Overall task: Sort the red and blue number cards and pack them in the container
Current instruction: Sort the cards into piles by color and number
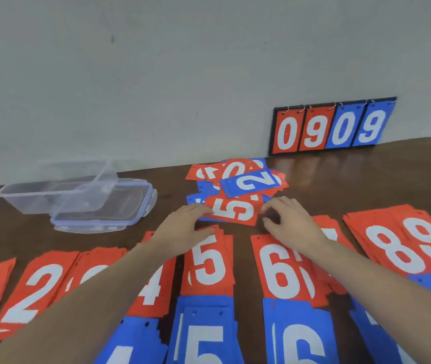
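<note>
Plain indoor room, kind uncertain: a bare tabletop work spot.

A dark brown glossy wooden table meets a blank pale grey painted wall at 12 o'clock; a black-framed red-and-blue flip scoreboard leans there at 1 o'clock.

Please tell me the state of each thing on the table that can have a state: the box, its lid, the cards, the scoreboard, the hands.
container: open, empty, tilted on lid
lid: off, flat on table
unsorted pile: mixed red and blue, overlapping
red 5 card: at pile's near edge, sideways, between both hands
sorted stacks: rows by number
scoreboard: upright against wall, shows 0909
left hand: open
right hand: open
</note>
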Motion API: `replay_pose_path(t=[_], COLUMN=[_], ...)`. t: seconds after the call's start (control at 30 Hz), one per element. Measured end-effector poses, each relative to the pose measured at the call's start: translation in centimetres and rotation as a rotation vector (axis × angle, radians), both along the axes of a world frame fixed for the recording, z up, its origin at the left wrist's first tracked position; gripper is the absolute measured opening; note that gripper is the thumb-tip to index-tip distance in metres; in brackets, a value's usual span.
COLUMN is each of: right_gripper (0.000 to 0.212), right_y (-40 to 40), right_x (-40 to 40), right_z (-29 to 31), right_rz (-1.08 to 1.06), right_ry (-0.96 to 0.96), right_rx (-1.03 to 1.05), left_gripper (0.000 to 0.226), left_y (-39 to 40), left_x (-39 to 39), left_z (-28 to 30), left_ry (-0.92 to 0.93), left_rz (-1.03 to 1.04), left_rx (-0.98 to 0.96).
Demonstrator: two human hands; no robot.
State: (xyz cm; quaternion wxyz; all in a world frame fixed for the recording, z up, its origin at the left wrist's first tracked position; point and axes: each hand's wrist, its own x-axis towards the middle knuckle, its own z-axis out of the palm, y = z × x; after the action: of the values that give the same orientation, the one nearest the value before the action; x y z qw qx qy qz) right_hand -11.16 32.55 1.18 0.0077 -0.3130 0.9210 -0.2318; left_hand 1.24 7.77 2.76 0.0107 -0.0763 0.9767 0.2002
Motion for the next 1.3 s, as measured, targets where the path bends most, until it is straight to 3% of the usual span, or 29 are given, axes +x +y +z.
replay_pose_path(t=[0.2, 0.37, 0.57, 0.73, 0.93, 1.13, 1.2, 1.3], right_gripper=[0.031, 0.055, 0.079, 0.075, 0.077, 0.055, 0.046, 0.040], right_y=[-2.2, -6.0, -9.5, -9.6, -8.1, -6.8, -6.1, -5.1], right_x=[-4.1, -7.1, -10.2, -11.3, -12.1, -11.5, -10.8, -9.9], right_z=[-0.1, -0.1, -1.1, -1.5, -1.3, -0.1, -0.3, 0.0], right_rz=[0.059, 0.119, 0.167, 0.042, -0.079, -0.041, 0.012, 0.089], right_ry=[0.015, -0.007, -0.045, 0.087, 0.065, 0.140, 0.211, 0.149], right_rx=[-0.012, 0.009, 0.299, 0.382, 0.445, 0.495, 0.422, 0.331], left_gripper=[0.061, 0.079, 0.079, 0.070, 0.070, 0.051, 0.049, 0.049], left_y=[-1.1, -3.4, -4.4, -4.5, -4.0, -3.3, -3.2, -3.3], left_x=[-4.9, -7.1, -7.6, -7.6, -6.8, -6.1, -5.8, -5.4], left_z=[-0.7, -2.0, -2.8, -3.2, -3.1, -1.9, -1.6, -1.1], left_ry=[-0.005, -0.085, 0.009, 0.067, 0.111, 0.102, 0.103, 0.149], left_rz=[-0.109, -0.233, -0.290, -0.291, -0.233, -0.005, 0.025, 0.083], left_rx=[-0.075, -0.102, -0.189, -0.206, -0.168, 0.097, 0.177, 0.282])
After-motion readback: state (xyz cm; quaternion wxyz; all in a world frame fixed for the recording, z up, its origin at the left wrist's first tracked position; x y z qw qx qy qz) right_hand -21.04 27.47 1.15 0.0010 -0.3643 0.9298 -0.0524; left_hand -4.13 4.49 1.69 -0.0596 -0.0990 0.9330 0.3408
